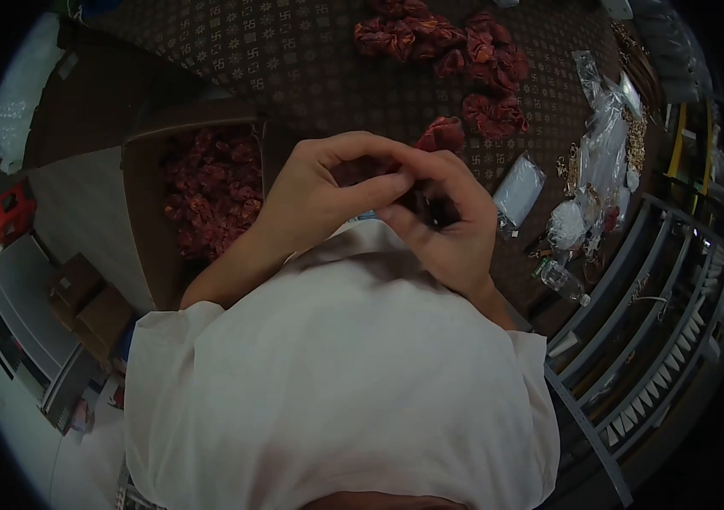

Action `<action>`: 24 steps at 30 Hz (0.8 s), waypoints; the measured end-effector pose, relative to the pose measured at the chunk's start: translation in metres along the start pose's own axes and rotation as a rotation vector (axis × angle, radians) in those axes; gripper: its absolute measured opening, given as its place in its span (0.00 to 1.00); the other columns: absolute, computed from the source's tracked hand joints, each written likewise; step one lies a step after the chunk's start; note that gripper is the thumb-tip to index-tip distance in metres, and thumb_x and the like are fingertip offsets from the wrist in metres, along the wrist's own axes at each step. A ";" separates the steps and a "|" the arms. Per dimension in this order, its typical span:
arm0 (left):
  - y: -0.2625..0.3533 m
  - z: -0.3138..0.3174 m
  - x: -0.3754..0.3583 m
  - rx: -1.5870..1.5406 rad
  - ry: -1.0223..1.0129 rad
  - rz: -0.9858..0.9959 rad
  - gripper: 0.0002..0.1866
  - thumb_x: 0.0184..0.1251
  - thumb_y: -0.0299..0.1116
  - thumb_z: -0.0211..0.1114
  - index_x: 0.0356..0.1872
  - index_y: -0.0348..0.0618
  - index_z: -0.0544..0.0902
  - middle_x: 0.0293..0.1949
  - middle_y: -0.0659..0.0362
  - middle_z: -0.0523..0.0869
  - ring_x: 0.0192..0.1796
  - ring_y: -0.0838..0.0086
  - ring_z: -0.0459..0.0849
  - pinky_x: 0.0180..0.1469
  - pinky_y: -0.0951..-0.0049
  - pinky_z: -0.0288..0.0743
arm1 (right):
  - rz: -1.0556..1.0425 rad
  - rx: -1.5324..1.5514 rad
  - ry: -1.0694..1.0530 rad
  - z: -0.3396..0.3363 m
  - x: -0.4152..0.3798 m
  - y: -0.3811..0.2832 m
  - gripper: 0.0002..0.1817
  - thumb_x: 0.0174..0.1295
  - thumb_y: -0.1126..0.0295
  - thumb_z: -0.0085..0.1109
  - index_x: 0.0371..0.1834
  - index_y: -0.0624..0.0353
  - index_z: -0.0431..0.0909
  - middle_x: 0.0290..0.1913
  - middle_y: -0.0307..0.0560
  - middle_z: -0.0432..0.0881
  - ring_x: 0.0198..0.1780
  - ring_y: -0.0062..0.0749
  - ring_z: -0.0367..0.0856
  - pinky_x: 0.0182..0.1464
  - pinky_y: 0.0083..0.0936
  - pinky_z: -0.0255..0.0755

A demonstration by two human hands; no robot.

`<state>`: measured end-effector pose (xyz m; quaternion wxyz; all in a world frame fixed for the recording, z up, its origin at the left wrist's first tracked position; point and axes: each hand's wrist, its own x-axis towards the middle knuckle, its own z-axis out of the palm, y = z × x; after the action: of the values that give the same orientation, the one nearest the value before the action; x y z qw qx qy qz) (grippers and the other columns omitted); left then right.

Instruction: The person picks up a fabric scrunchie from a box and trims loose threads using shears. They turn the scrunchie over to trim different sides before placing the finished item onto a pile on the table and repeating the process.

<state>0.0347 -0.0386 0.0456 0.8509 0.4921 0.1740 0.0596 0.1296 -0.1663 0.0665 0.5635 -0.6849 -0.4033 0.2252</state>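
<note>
My left hand and my right hand meet in front of my chest, thumbs and fingertips pinched close together. Dark red material shows faintly inside the curl of the left fingers. Whatever lies between the fingertips is too small and dark to make out. Just beyond the right knuckles sits a ruffled dark red fabric piece. Farther back on the patterned brown cloth, more bunched red fabric pieces lie in a loose row.
Left of my arm stands a cardboard box filled with red ruffled pieces. To the right are a clear plastic packet, plastic bags and a plastic bottle. A grey metal rack borders the right side.
</note>
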 end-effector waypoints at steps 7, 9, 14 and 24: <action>0.004 -0.009 0.002 0.013 0.000 0.096 0.09 0.56 0.23 0.63 0.39 0.35 0.81 0.33 0.58 0.83 0.35 0.80 0.80 0.37 0.83 0.74 | 0.023 0.030 0.124 -0.012 0.002 -0.003 0.17 0.47 0.81 0.60 0.43 0.63 0.77 0.36 0.44 0.77 0.36 0.24 0.76 0.35 0.15 0.70; 0.013 -0.010 0.000 0.173 -0.071 0.081 0.09 0.55 0.22 0.62 0.38 0.35 0.81 0.32 0.59 0.82 0.34 0.81 0.80 0.36 0.84 0.73 | -0.101 -0.198 0.178 -0.018 0.010 -0.008 0.16 0.48 0.81 0.60 0.42 0.63 0.77 0.36 0.44 0.77 0.35 0.23 0.76 0.35 0.15 0.69; 0.022 -0.005 -0.006 0.133 -0.076 -0.003 0.09 0.53 0.22 0.63 0.36 0.34 0.81 0.31 0.60 0.82 0.34 0.82 0.80 0.36 0.83 0.73 | 0.076 -0.014 -0.041 -0.025 0.008 0.001 0.05 0.51 0.80 0.60 0.31 0.66 0.77 0.29 0.42 0.76 0.29 0.21 0.74 0.32 0.13 0.66; 0.026 -0.005 -0.013 -0.059 0.016 -0.092 0.09 0.56 0.29 0.63 0.36 0.36 0.81 0.31 0.60 0.83 0.33 0.82 0.80 0.37 0.83 0.74 | 0.306 0.170 -0.048 -0.024 0.003 -0.014 0.05 0.55 0.76 0.59 0.32 0.68 0.76 0.30 0.39 0.73 0.30 0.18 0.70 0.33 0.14 0.65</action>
<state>0.0229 -0.0246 0.0683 0.8655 0.4577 0.2014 0.0293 0.1457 -0.1772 0.0863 0.5688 -0.6825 -0.2873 0.3578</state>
